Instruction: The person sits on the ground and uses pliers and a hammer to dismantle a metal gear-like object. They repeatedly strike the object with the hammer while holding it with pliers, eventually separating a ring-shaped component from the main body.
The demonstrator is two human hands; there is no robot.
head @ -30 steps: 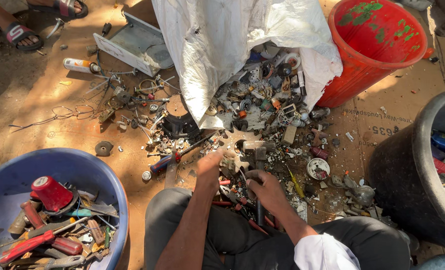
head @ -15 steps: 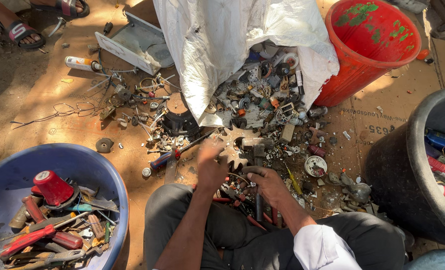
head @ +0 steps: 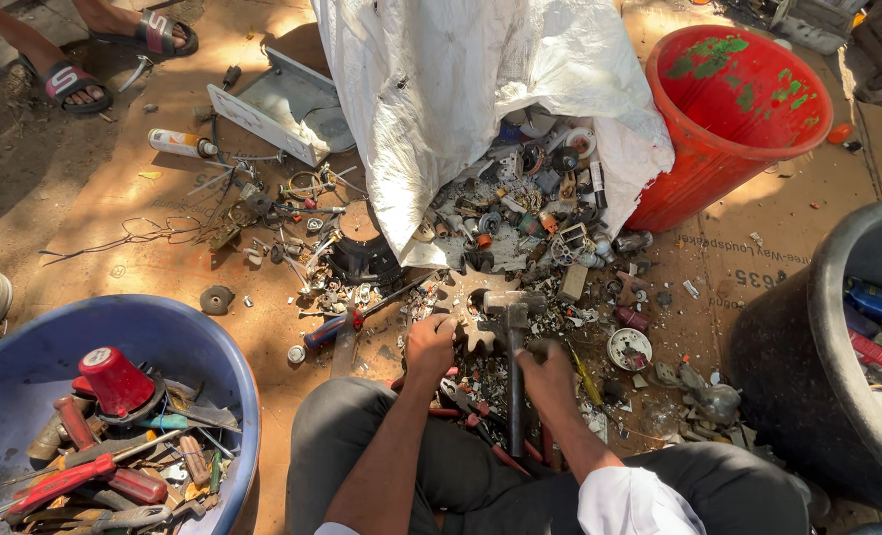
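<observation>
I sit on the ground with a heap of small metal scrap [head: 530,228] in front of my knees. My left hand [head: 431,343] grips the edge of a flat, pale toothed gear [head: 469,297] lying on the scrap. My right hand [head: 550,373] is closed around the dark handle of a hammer [head: 513,303]. The hammer's head rests at the gear's right edge and its handle runs back between my legs. Red-handled pliers lie under my wrists, partly hidden.
A white sack [head: 441,99] spills the scrap. A red bucket [head: 728,129] stands at the right and a black tub [head: 793,327] at the far right. A blue basin [head: 241,396] of hand tools is at the left. A screwdriver [head: 330,331], a grey panel [head: 282,109] and another person's sandalled feet [head: 74,84] lie beyond.
The hammer's head has come up beside the gear, where only the gear showed before. My left hand has slid forward onto the gear's edge.
</observation>
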